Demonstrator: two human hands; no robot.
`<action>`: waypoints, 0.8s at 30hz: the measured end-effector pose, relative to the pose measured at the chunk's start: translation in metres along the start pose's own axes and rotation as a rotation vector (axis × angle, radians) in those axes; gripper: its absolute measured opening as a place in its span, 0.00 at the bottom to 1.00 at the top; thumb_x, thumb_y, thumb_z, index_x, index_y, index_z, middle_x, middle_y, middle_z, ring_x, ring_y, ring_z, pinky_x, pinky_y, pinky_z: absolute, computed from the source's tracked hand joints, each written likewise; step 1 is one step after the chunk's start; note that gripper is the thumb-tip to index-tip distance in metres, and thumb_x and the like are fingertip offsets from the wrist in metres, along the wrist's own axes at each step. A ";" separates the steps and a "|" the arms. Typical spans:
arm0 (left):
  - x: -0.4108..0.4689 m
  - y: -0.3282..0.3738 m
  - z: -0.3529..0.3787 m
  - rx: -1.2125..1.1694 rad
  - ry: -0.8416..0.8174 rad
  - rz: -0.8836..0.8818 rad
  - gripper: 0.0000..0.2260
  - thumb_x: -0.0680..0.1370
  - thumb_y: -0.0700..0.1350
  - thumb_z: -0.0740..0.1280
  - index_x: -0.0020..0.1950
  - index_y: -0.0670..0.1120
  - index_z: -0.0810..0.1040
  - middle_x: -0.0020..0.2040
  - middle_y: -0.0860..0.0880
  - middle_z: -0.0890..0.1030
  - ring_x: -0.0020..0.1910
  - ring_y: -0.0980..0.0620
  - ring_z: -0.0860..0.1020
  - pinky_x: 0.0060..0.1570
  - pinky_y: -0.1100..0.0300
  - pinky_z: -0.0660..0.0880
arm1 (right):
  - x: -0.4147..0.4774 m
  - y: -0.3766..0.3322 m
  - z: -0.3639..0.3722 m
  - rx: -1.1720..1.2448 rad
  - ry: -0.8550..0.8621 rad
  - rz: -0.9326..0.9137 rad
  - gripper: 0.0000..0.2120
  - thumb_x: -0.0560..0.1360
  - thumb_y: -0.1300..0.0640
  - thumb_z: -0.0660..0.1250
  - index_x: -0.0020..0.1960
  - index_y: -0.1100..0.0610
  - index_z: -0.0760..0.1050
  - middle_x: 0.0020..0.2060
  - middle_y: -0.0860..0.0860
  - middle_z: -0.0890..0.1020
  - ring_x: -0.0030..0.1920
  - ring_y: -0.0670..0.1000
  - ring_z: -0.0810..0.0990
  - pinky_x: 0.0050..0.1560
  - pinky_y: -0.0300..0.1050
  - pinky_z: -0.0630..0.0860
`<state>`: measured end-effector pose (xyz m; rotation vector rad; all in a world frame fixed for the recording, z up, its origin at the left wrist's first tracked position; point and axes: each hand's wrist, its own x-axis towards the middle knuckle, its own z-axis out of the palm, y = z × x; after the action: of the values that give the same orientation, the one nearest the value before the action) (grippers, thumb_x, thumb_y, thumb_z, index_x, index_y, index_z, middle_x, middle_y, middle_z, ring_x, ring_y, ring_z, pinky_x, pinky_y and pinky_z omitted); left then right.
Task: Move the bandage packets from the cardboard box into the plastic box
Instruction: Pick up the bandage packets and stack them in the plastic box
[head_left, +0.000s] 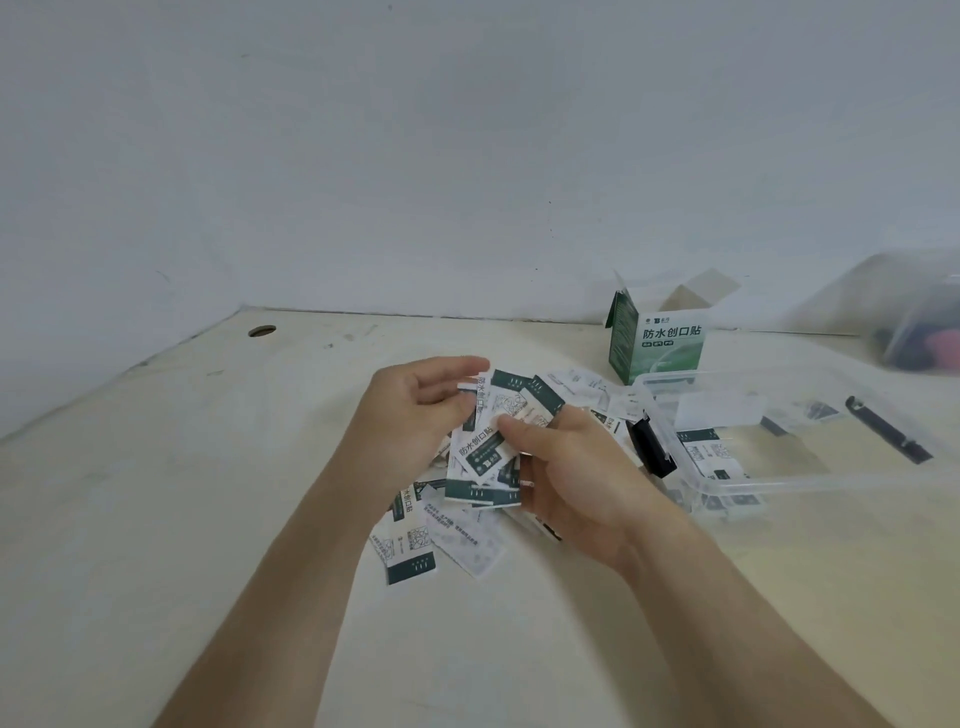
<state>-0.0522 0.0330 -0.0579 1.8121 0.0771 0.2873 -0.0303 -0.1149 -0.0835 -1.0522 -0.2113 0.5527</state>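
Observation:
Several white and dark green bandage packets lie in a loose pile (415, 545) on the table. Above the pile both hands hold a fanned bunch of packets (491, 441). My left hand (415, 410) curls its fingers round the bunch's left side. My right hand (571, 478) pinches it from the right with the thumb on top. The green and white cardboard box (657, 340) stands open behind, to the right. The clear plastic box (779, 483) sits right of my hands with a few packets inside and a black latch on its near side.
The clear lid with a black clip (888, 431) lies beyond the plastic box. A blurred clear container with dark items (914, 317) stands at far right. A round hole (262, 331) is in the tabletop at back left. The wall runs close behind.

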 end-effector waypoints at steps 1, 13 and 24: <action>0.001 0.000 -0.001 -0.007 0.027 0.013 0.13 0.77 0.33 0.67 0.55 0.49 0.83 0.47 0.47 0.86 0.43 0.49 0.85 0.42 0.58 0.81 | 0.000 0.000 0.000 -0.020 0.012 -0.034 0.11 0.80 0.66 0.61 0.61 0.65 0.75 0.47 0.61 0.85 0.42 0.57 0.85 0.37 0.50 0.82; 0.009 -0.009 -0.005 -0.005 0.116 0.017 0.09 0.78 0.39 0.68 0.50 0.51 0.85 0.43 0.48 0.86 0.41 0.44 0.78 0.42 0.53 0.77 | 0.004 -0.001 -0.006 -0.035 0.314 -0.155 0.06 0.78 0.64 0.67 0.54 0.63 0.78 0.48 0.62 0.85 0.41 0.57 0.83 0.39 0.49 0.83; 0.005 -0.006 -0.005 -0.050 -0.023 0.016 0.10 0.75 0.42 0.72 0.55 0.51 0.83 0.47 0.48 0.86 0.49 0.43 0.83 0.54 0.48 0.79 | 0.001 0.000 -0.002 -0.247 0.226 -0.254 0.09 0.77 0.67 0.66 0.55 0.57 0.78 0.44 0.54 0.87 0.43 0.54 0.86 0.45 0.53 0.83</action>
<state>-0.0481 0.0406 -0.0617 1.7670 0.0391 0.2778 -0.0291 -0.1156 -0.0844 -1.2958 -0.2134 0.1776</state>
